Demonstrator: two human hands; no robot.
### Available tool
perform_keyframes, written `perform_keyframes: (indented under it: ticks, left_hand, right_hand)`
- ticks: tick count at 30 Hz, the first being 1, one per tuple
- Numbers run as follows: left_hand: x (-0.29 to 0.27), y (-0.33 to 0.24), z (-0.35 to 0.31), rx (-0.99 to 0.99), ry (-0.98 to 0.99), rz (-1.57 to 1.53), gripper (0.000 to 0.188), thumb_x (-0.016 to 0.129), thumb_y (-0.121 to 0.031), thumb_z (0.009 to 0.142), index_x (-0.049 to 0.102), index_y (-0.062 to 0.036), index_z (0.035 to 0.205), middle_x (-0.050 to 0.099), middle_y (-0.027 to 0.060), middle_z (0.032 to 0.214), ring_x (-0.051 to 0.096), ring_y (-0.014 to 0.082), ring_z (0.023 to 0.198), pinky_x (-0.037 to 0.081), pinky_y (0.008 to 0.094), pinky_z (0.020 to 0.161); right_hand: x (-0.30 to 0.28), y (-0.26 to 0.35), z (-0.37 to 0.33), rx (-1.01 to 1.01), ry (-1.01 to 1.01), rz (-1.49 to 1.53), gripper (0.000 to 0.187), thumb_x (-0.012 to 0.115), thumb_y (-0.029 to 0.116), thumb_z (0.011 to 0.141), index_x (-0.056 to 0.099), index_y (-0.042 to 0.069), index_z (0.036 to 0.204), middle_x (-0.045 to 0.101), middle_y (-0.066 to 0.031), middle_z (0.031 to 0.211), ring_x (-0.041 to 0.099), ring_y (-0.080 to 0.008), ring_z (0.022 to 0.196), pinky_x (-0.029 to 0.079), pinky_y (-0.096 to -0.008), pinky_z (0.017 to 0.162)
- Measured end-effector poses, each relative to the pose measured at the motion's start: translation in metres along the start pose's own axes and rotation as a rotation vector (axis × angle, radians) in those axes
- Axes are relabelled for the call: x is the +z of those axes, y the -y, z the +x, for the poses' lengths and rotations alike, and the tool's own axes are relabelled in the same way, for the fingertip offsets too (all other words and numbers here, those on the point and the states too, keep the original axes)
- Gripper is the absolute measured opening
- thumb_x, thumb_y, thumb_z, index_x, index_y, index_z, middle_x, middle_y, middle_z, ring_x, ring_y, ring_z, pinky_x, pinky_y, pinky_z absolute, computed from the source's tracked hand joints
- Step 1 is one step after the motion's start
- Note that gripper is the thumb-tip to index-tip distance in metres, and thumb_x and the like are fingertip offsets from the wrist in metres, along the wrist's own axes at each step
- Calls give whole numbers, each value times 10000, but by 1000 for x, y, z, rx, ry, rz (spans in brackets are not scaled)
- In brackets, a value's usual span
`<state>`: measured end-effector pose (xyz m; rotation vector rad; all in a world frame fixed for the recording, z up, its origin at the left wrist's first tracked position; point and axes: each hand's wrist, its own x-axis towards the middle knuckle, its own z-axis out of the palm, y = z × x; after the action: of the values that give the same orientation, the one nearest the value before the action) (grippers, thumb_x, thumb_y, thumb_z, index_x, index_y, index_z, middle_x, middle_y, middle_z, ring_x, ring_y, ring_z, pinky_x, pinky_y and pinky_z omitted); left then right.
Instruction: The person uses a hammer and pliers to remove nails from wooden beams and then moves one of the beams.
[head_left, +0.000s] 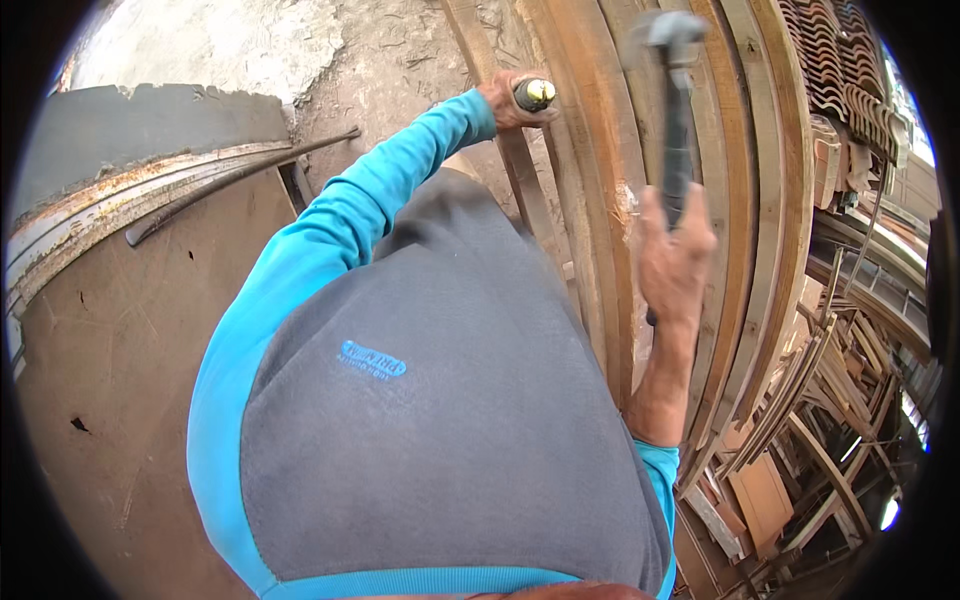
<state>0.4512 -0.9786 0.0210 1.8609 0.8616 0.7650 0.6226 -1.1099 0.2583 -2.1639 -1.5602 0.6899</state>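
Observation:
My right hand [676, 262] is closed around the dark handle of a hammer [677, 130]. The hammer is raised over the wooden beams [590, 90], its grey metal head pointing away from me and smeared by motion. My left hand [508, 100] is wrapped round a tool with a dark handle and a yellow end [535, 95]. That tool is seen end-on, so its lower part is hidden. Beneath the left hand runs a narrow wooden strip [528, 185]. A pale, splintered patch shows on the beam between the two hands.
Curved clay roof tiles [835, 60] are stacked at the far right. Below them lies a jumble of scrap wood [845, 400]. To the left, a long bar [240, 185] rests beside a rusty-edged grey panel [130, 135]. Rough pale ground [220, 45] lies beyond.

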Motion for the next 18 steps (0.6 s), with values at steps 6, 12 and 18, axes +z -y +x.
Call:
perform_keyframes:
  ticks: [6,12,18]
  left_hand:
    - [-2,-9,7,-139,60,-301,260,803,-282,817,627,-93,855,628,20,769,586,132,720,505,299,697]
    - [3,-7,1,-89,79,-219,305,816,-313,787,649,-88,909,636,66,815,606,173,793,510,326,761]
    - [-14,-5,2,-170,201,-260,365,853,-332,765,667,-108,986,587,9,802,604,151,846,510,311,792]
  right_hand:
    - [-117,29,6,-677,-980,-341,192,534,177,987,536,75,824,517,-5,627,478,-74,463,464,-248,415]
    - [71,-39,-32,34,246,-251,286,603,145,943,470,-77,1066,633,-319,807,666,-480,794,542,-485,663]
    - [34,-27,1,12,-48,-44,273,607,213,958,547,-42,1037,644,-238,761,675,-389,726,506,-463,643]
